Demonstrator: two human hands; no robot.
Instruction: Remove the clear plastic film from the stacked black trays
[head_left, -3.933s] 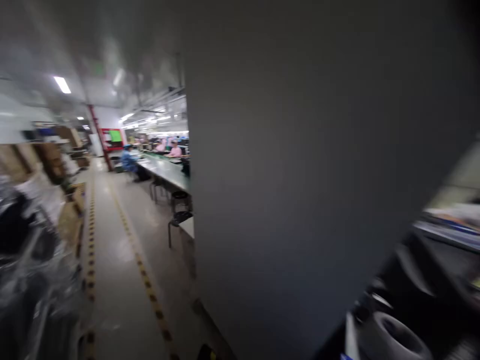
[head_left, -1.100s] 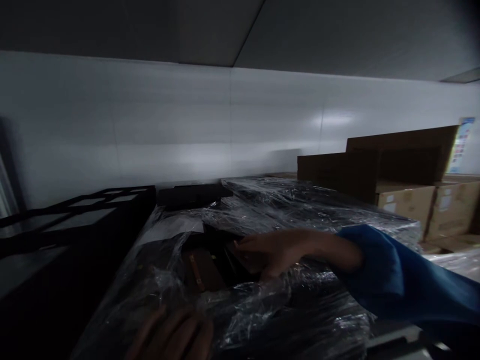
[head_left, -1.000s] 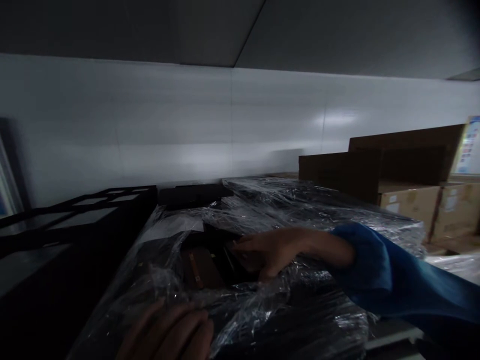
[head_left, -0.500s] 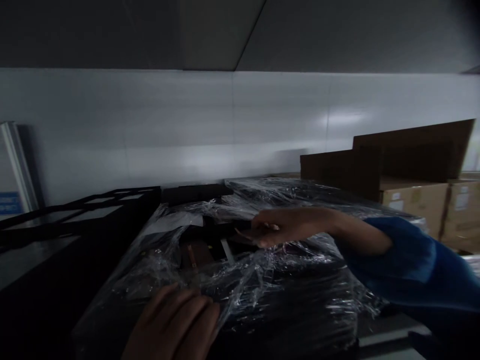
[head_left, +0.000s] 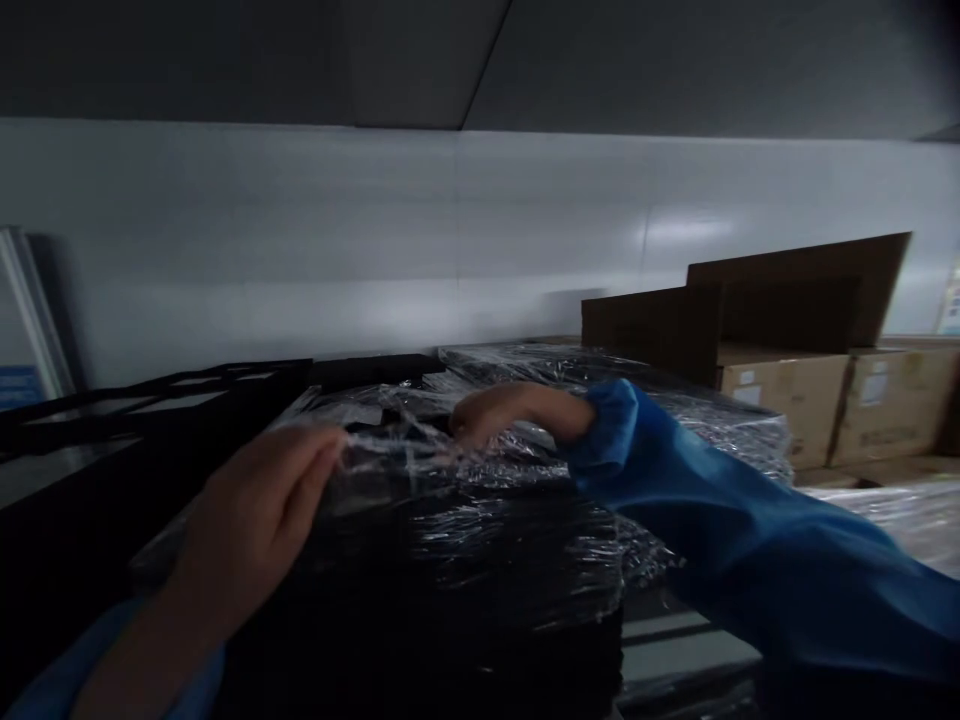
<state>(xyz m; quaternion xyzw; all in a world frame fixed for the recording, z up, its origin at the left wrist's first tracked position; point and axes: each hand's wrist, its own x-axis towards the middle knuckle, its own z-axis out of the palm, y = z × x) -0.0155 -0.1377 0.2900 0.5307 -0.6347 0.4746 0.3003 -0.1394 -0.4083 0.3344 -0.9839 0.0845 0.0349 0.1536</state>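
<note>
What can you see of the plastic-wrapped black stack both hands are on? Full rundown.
The wrapped stack is a dark, blocky pile, apparently black trays, under crinkled clear stretch film that glints in the dim light. Its contents are too dark to identify. It stands beside a black rack, with a second wrapped load behind. The left hand pinches the film at the top front edge; the right hand lies on top, fingers curled into the film.

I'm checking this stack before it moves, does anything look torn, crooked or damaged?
Yes. The plastic wrap on top of the dark stack is loose and crumpled, not tight. The left hand pinches its edge; the right hand rests on it.
</note>
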